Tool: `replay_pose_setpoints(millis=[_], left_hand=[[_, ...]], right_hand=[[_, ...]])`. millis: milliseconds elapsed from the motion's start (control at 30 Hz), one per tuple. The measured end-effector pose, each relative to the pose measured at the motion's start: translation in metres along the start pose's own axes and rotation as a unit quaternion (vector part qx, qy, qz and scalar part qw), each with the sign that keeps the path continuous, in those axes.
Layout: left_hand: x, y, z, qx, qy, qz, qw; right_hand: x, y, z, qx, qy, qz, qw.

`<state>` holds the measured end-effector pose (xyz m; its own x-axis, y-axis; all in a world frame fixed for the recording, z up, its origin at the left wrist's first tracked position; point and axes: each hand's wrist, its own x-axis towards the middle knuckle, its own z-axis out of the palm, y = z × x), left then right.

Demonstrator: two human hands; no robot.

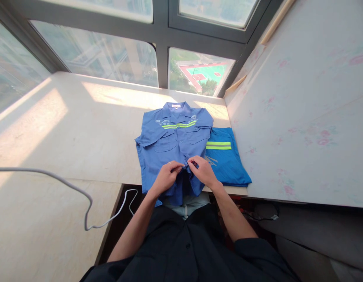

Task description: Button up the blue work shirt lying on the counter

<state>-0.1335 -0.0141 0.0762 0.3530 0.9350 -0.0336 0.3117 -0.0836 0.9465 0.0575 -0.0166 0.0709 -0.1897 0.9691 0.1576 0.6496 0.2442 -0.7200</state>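
Note:
A blue short-sleeved work shirt (pixel 169 156) lies face up in front of me, its collar toward the window and its lower edge hanging over the near edge of the sill. Yellow-green reflective stripes cross its chest, above two flap pockets. My left hand (pixel 167 176) pinches the front placket low on the shirt. From the other side my right hand (pixel 201 170) grips the same placket, fingertips close to the left ones. The cloth is bunched and lifted between them; any button there is too small to make out.
A folded brighter blue garment (pixel 228 164) with a reflective stripe lies right of the shirt, partly under it. The pale sill (pixel 105 137) runs along the windows. A white cable (pixel 68 183) loops at left; a flowered wall (pixel 302 117) bounds the right.

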Motion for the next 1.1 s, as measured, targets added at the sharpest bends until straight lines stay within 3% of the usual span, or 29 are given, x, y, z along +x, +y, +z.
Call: replay_pose_setpoints(millis=[133,333,400,500,567,700,800,967,1100], left_hand=[[-0.008,-0.006,-0.006,-0.071,0.057,-0.048,0.995],[-0.024,-0.037,-0.032,-0.152,0.143,-0.127,0.970],[-0.028,-0.043,-0.039,-0.129,0.132,-0.143,0.972],[-0.030,-0.040,-0.041,-0.027,0.067,-0.145,0.987],[-0.026,-0.034,-0.037,0.054,0.057,-0.126,0.989],[-0.007,-0.023,-0.022,0.147,0.099,-0.071,0.982],[0.011,-0.021,-0.007,0.207,0.075,-0.033,0.975],[0.033,-0.027,0.021,0.336,0.024,-0.027,0.941],[0.036,-0.030,0.034,0.377,0.039,-0.047,0.924]], right_hand=[[-0.008,0.011,-0.008,0.053,0.043,0.051,0.996],[-0.029,0.033,-0.038,0.107,0.121,0.158,0.974],[-0.034,0.041,-0.042,0.078,0.108,0.163,0.978],[-0.035,0.045,-0.040,-0.004,0.029,0.133,0.991],[-0.032,0.041,-0.034,-0.062,0.005,0.095,0.994],[-0.017,0.016,-0.018,-0.130,0.014,-0.017,0.991],[0.001,0.001,-0.005,-0.165,-0.019,-0.060,0.984],[0.030,0.009,0.014,-0.225,-0.098,-0.011,0.969],[0.038,0.028,0.019,-0.135,-0.129,0.026,0.982]])
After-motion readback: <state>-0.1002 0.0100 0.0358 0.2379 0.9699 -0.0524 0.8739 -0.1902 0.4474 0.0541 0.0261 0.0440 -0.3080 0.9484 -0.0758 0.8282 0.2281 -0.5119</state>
